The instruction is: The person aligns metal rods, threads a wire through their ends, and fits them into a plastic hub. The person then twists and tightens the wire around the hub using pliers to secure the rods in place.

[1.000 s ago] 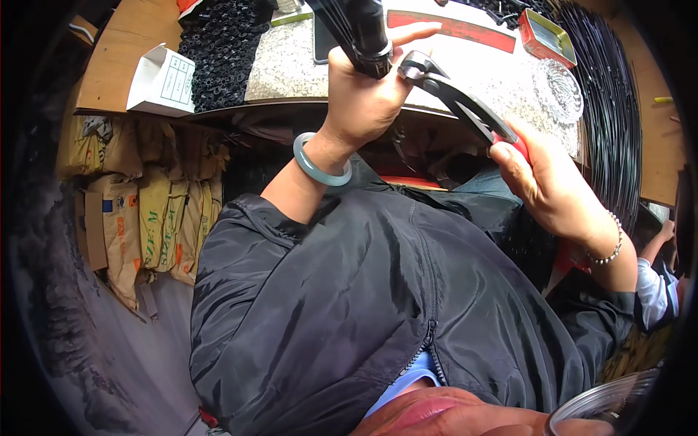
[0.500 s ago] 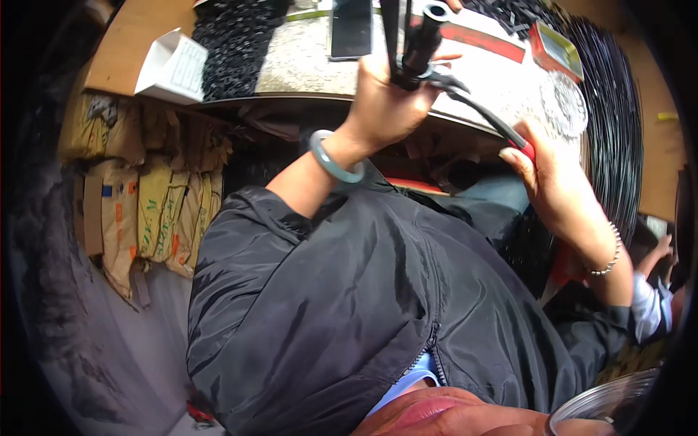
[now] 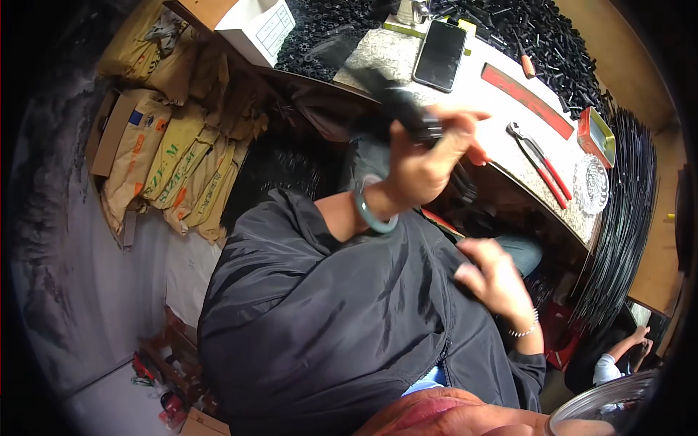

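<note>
My left hand [image 3: 429, 163], a jade-coloured bangle at its wrist, is closed around a black tubular part [image 3: 418, 120]. Motion smears the part's long dark end, which reaches up and left past the table edge; another black piece [image 3: 462, 183] hangs below my fingers. My right hand [image 3: 498, 280] is low in front of my black jacket, slightly blurred, its thumb and fingers apart with nothing seen in them. Red-handled pincers [image 3: 542, 167] lie on the pale speckled tabletop [image 3: 389, 54], away from both hands.
A phone [image 3: 440, 54], red strip [image 3: 527, 100], orange-handled screwdriver [image 3: 526, 64], glass ashtray [image 3: 592, 183] and small red tin [image 3: 598, 138] are on the table. Small black parts [image 3: 538, 43], long black rods [image 3: 625, 218] and a white box [image 3: 256, 30] surround them. Sacks [image 3: 171, 156] stand left; another person's arm [image 3: 622, 349] shows at right.
The pincers have left my right hand and lie on the table. That hand has dropped toward my jacket. My left hand has swung the black part nearer and tilted it left.
</note>
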### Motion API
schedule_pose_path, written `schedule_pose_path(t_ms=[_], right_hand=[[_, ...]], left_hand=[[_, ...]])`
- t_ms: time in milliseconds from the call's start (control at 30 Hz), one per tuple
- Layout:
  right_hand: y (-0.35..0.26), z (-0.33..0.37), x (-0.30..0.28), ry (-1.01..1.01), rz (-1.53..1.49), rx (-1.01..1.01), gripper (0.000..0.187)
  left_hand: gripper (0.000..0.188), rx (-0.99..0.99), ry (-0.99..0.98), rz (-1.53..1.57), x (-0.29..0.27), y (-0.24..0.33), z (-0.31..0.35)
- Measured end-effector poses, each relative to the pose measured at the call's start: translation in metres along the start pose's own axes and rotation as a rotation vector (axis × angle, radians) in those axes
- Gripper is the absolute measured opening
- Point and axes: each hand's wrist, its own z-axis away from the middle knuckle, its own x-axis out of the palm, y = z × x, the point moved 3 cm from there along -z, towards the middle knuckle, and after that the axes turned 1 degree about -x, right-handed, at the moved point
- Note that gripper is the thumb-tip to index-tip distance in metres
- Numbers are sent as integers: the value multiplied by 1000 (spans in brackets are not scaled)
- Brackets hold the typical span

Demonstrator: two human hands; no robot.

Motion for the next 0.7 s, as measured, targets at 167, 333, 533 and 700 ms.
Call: schedule_pose_path(t_ms=[167,333,533,700], right_hand=[[-9,-10,-28,807,-398,-425,80],[-8,1,-44,972,-1126,-781,51],[46,-30,-13,965,-848,-458,27],[93,-48,26,847,-886,-227,12]], left_hand=[[45,-425,33,791,17,-26,31],[57,-1234,-137,761,21,-63,80],[15,190,-219,-1121,-81,-17,-35],[29,421,-121,-1658,-190,-36,-110]])
